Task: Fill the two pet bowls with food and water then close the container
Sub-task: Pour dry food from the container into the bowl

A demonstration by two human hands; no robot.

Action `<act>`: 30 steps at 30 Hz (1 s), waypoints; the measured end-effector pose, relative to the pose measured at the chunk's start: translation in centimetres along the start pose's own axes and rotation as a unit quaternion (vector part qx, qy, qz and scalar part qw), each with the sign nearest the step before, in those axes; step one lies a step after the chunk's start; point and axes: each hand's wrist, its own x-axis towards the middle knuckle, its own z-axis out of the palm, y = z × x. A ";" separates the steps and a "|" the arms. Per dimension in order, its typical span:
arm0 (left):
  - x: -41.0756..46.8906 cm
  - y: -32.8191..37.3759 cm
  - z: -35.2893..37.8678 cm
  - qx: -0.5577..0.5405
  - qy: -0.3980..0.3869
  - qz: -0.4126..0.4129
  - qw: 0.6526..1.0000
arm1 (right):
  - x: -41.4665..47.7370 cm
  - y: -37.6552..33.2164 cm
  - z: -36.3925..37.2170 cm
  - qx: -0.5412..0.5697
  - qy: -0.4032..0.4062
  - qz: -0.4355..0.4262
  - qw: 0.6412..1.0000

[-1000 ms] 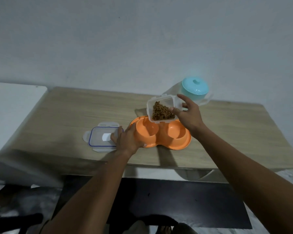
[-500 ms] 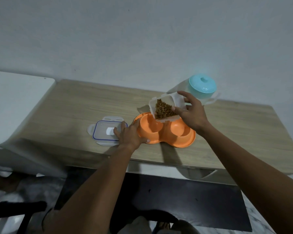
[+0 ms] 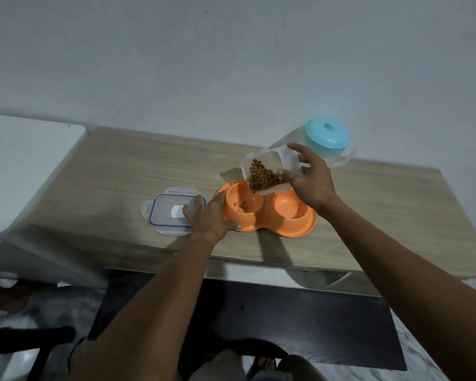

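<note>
Kibble (image 3: pixel 263 176) slides from the tilted clear container (image 3: pixel 270 167), pinched in the right hand (image 3: pixel 309 178), into the left bowl (image 3: pixel 242 204) of the orange feeder on the table (image 3: pixel 121 171). The left hand (image 3: pixel 209 215), grip spread, steadies the feeder's rim. Filling looks barely begun; next, tip further, then water from the far jug (image 3: pixel 326 140) and the lid (image 3: pixel 173 211) at left.

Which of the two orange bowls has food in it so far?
The left bowl, under the tilted container: a few kibbles lie inside. The right bowl looks bare.
</note>
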 end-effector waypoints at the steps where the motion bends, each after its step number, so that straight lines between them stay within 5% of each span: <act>1: 0.0 0.0 0.0 0.002 0.000 0.001 1.000 | 0.0 0.0 0.0 0.000 0.003 0.001 1.000; 30: 0.0 -0.2 0.1 0.002 -0.002 0.002 1.000 | 0.0 -0.6 0.1 0.001 -0.003 -0.001 1.000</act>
